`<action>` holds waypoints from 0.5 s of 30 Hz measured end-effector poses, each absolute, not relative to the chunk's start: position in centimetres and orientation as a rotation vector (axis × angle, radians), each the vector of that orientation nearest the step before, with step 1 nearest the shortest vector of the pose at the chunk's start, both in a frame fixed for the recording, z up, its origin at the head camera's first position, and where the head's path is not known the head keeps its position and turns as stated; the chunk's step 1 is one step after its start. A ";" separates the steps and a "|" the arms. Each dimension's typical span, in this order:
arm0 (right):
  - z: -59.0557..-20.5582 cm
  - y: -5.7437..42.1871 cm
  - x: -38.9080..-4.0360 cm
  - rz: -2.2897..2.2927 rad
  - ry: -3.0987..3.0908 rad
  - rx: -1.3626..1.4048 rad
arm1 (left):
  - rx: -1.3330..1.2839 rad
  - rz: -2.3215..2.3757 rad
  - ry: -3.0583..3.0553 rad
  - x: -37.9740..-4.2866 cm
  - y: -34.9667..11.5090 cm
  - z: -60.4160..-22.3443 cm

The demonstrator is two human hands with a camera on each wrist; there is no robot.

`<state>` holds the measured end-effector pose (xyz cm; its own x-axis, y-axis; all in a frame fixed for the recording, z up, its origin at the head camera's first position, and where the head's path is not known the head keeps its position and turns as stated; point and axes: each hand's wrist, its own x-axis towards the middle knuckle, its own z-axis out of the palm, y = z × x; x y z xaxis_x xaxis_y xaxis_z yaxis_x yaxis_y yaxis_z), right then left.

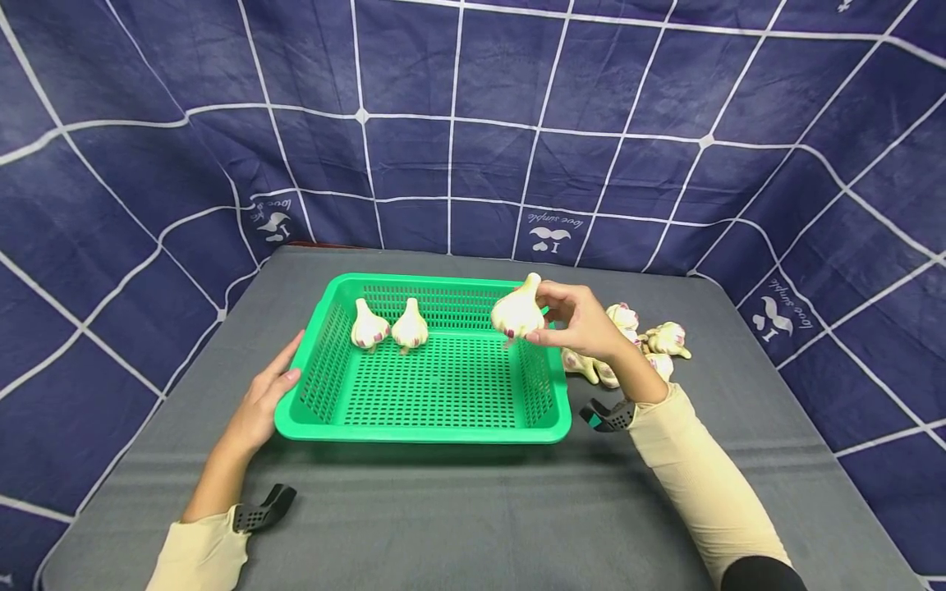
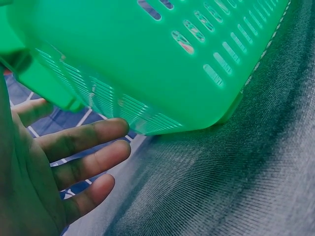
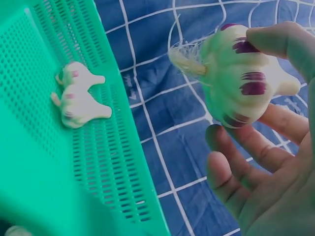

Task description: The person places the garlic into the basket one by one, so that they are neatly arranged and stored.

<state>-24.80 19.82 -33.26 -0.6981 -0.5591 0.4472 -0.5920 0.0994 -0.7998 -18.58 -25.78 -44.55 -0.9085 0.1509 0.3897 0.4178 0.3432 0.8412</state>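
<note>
- A blue cloth with white grid lines is hung from the far left, round behind the table, to the far right.
- At the left, a cream sleeve and a black wrist device are worn below the left hand. Its fingers are extended and loosely spread, the thumb set at the basket's left rim; the side is met by the hand rather than clasped.
- The green basket is placed on the grey table, with slotted walls on all sides.
- Inside, toward the left and near the far wall, two garlic bulbs are set side by side, stems pointed to that wall.
- Near the basket's far right corner, a third garlic bulb is held raised, its purple marks and roots shown in the right wrist view.
- It is pinched between thumb and fingers by the right hand, the grip spread to the bulb's width.
- Just outside the right wall, a heap of garlic bulbs is laid on the table; part of it is hidden by the right hand and forearm, and it is separated by that wall from the pair inside.
</note>
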 end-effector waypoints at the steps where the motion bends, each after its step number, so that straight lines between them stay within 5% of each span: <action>1: -33.1 19.7 -25.1 1.691 -2.319 1.214 | -0.515 -1.587 -2.366 -18.6 -25.8 -44.5; 15: -32.8 17.5 -27.9 1.726 -2.472 1.196 | -0.512 -1.604 -2.359 -18.6 -25.6 -44.5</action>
<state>-27.88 17.52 -32.82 -0.7237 -0.6144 0.3141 -0.5067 0.1640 -0.8464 -18.55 -25.57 -44.54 -0.9091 0.1502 0.3887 0.4167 0.3349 0.8451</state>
